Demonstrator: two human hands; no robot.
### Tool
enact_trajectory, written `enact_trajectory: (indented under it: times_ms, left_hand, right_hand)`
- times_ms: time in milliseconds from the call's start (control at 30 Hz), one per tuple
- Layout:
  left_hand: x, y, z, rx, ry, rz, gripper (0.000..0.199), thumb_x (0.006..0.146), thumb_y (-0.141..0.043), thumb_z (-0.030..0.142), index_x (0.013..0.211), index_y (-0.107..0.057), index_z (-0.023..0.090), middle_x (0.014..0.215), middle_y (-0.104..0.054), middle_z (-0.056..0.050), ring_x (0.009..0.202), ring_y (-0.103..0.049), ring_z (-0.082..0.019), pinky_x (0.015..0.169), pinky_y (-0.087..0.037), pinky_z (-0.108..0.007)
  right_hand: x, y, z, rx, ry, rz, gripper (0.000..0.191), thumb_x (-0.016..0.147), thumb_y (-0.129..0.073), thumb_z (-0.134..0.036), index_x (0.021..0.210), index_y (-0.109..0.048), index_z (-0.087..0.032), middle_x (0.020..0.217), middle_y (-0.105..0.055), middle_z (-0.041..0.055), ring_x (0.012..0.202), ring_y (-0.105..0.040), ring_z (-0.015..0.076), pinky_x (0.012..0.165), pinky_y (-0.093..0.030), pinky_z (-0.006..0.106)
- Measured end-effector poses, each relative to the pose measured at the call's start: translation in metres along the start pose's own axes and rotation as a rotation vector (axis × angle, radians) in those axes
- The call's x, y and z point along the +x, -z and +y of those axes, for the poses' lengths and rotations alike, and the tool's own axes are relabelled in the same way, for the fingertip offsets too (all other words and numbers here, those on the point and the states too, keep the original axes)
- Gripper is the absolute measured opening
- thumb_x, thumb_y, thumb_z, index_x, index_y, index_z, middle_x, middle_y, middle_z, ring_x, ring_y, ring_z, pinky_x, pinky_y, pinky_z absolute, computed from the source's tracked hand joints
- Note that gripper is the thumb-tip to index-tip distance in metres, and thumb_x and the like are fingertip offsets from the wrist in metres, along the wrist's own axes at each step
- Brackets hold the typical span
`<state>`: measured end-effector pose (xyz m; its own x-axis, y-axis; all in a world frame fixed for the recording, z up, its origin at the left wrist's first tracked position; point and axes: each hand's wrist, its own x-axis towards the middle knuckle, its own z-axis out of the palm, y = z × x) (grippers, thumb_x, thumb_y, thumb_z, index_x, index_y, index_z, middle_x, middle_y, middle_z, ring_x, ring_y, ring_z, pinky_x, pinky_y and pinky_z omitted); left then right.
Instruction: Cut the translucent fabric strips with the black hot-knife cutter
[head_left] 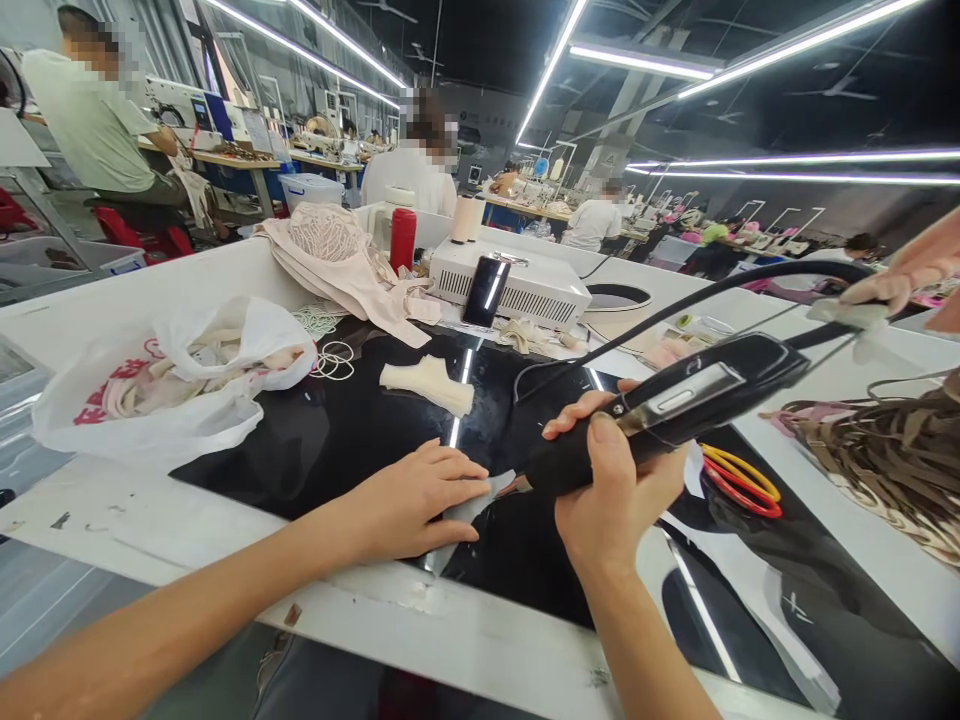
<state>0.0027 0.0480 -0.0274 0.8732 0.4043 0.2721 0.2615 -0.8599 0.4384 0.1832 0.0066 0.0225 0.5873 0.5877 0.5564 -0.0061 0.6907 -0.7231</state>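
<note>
My right hand (611,490) is wrapped round a black corded hand tool (675,400), which slants down to the left. Its narrow metal tip (517,485) meets the edge of a thin pale grey piece (469,505) on the glossy black sheet (360,430). My left hand (427,500) lies with its fingers spread, pressing on that pale piece and partly covering it. Beyond my hands sits a small stack of cream fabric pieces (427,383). From the tool's rear end a thick black cable (720,280) arches back over the table.
Left stands a plastic bag (172,380) of fabric scraps. At the back are a beige bra (337,260), red bottle (403,240), phone (486,290) and vented white box (525,285). Brown straps (885,470) lie right, where another person's hand (900,275) reaches in. Coloured rings (742,480) lie nearby.
</note>
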Motion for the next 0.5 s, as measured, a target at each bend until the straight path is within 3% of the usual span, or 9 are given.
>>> enact_trajectory:
  times_ms: [233, 500]
  left_hand:
    - [0.001, -0.002, 0.000, -0.028, 0.013, 0.005, 0.052, 0.095, -0.071, 0.037, 0.144, -0.058, 0.024, 0.139, -0.063, -0.011, 0.130, -0.054, -0.029, 0.112, -0.042, -0.046]
    - [-0.001, -0.003, -0.001, -0.010, 0.020, -0.002, 0.048, 0.095, -0.071, 0.036, 0.140, -0.061, 0.020, 0.143, -0.062, -0.011, 0.133, -0.053, -0.030, 0.118, -0.036, -0.051]
  right_hand:
    - [0.002, 0.001, 0.001, -0.037, -0.010, -0.018, 0.032, 0.083, -0.075, -0.024, 0.110, -0.057, -0.022, 0.081, -0.067, -0.0052, 0.060, -0.061, 0.0124, 0.060, -0.053, 0.031]
    - [0.016, 0.011, 0.005, -0.054, 0.072, 0.048, 0.031, 0.081, -0.075, -0.021, 0.106, -0.057, -0.021, 0.078, -0.067, -0.0058, 0.060, -0.059, 0.0123, 0.059, -0.052, 0.030]
